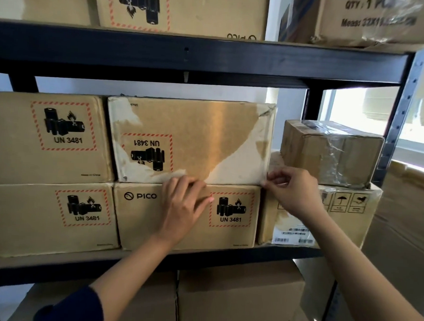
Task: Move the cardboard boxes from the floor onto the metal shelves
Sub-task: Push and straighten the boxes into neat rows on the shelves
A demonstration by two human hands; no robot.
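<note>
A worn cardboard box point(195, 135) with torn white patches and an upside-down UN 3481 label sits on top of a PICO box point(139, 220) on the middle level of the black metal shelf point(187, 53). My left hand point(184, 205) lies flat against the seam between these two boxes, fingertips at the worn box's lower edge. My right hand point(293, 191) pinches the worn box's lower right corner with curled fingers. Both forearms reach up from the bottom of the view.
Two more UN 3481 boxes point(47, 137) are stacked to the left. At the right a small taped box point(329, 151) rests on a labelled box point(325, 220). More boxes fill the levels above and below. The shelf's grey upright point(399, 126) stands before a bright window.
</note>
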